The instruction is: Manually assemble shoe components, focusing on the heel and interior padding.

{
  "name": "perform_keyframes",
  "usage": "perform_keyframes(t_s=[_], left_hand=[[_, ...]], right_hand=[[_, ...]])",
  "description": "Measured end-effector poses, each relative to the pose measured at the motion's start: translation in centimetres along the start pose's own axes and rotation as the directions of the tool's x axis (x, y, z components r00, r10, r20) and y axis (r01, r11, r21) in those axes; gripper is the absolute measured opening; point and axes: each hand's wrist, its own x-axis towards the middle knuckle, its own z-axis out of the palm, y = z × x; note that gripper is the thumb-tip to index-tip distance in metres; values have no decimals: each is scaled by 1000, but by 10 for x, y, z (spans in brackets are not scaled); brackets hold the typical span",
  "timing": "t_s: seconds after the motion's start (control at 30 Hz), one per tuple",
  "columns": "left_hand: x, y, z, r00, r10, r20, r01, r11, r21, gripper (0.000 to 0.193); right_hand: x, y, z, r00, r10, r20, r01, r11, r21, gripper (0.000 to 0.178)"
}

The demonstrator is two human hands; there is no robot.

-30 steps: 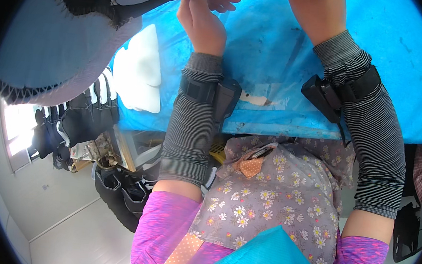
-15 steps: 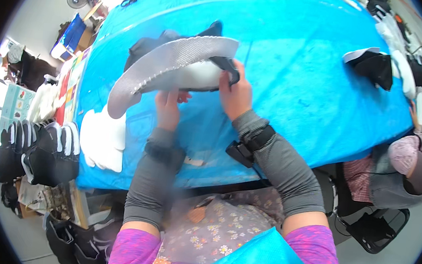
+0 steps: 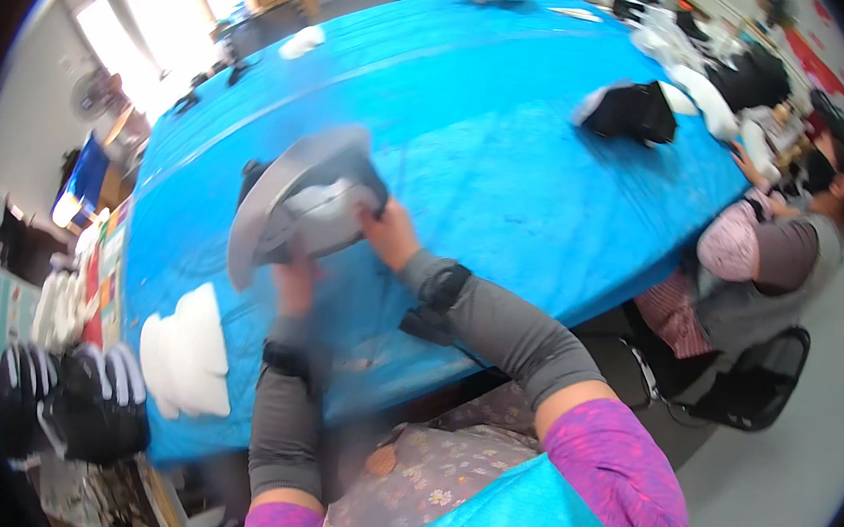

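A curved, padded fabric piece (image 3: 326,217) is held above the blue table, with a grey mesh band along its edge, a pale inside and dark cloth behind. My right hand (image 3: 392,233) grips its right end, thumb on the near side. At the lower edge, my left hand (image 3: 296,281) holds it, its fingertips partly hidden and blurred by motion. Left of my hands, a small pile of white pads (image 3: 188,358) lies on the table.
Blue sheeting (image 3: 490,169) covers the table. Far right sits a black-and-white fabric piece (image 3: 636,112), beside curved white pads (image 3: 707,103). A co-worker (image 3: 779,260) sits at the right edge. Black padded pieces (image 3: 93,405) are stacked at the left.
The view has turned, shifting the table. The fabric piece has tilted and rotated in my hands, now showing more of its pale inside. Both hands still hold it.
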Motion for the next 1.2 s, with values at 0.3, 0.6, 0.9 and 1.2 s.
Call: perform_keyframes(t_s=[0.3, 0.6, 0.9, 1.2], left_hand=[[-2, 10, 2, 998, 58, 7, -57, 998, -16, 39], [-11, 20, 8, 997, -22, 71, 22, 1000, -2, 53], [-8, 18, 3, 997, -7, 82, 6, 1000, 15, 55], [-9, 15, 0, 992, -32, 120, 24, 998, 66, 54]], right_hand=[[-3, -3, 0, 924, 303, 233, -362, 889, 279, 43], [-5, -15, -2, 881, 322, 345, -434, 841, 323, 39], [-3, -13, -2, 880, 301, 367, -418, 859, 297, 40], [-6, -11, 5, 826, 324, 461, -495, 808, 320, 38]])
